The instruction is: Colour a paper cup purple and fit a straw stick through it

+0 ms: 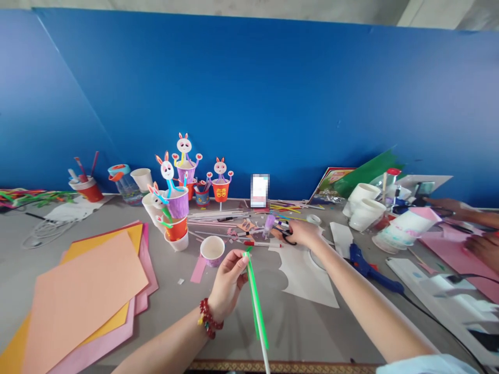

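My left hand (231,283) is closed in a pinch on the upper end of some bright green strips (255,296). A thin white stick (262,337) runs down alongside them. My right hand (304,234) reaches out to the middle of the table, fingers around the black handles of a pair of scissors (288,238); part of the grip is hidden. Close by lie a red marker (262,244) and a small purple bottle-like item (268,226). A paper cup with a purple outside (212,250) stands just beyond my left hand.
Rabbit-faced cup figures (176,202) stand stacked at the back left. Coloured paper sheets (86,291) cover the left side. On the right are cut white paper (307,275), a blue glue gun (372,270), a white power strip (436,306), white cups (366,213) and another person's hands (481,249).
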The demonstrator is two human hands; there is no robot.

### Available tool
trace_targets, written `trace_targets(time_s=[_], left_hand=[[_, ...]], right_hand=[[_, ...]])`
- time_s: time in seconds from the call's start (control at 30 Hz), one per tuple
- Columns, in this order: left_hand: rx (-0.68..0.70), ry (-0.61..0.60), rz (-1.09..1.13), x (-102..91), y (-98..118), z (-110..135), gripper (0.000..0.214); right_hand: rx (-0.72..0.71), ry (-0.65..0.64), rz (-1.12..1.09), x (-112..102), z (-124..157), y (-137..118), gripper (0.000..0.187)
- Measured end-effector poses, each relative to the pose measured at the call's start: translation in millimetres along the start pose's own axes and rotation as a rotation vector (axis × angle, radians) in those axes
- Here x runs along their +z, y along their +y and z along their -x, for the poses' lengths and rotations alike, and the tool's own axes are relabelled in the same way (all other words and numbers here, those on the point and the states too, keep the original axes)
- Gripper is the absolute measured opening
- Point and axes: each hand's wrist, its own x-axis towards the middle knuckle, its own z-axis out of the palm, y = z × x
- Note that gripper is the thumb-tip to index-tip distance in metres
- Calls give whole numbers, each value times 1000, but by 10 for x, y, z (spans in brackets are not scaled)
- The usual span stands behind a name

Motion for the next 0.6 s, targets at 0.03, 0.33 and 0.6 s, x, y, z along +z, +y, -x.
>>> trace_targets(time_s=[0.03,0.33,0.6], left_hand=[[6,-3,-4,-6,-2,-1,27],[6,-13,2,-12,5,-22,29],[-34,-86,34,13,27,3,26]], right_hand=[[12,-22,5,1,-18,-10,24],[-61,-185,68,-32,-40,123,25],[-141,-37,-99,37,82,173,23]])
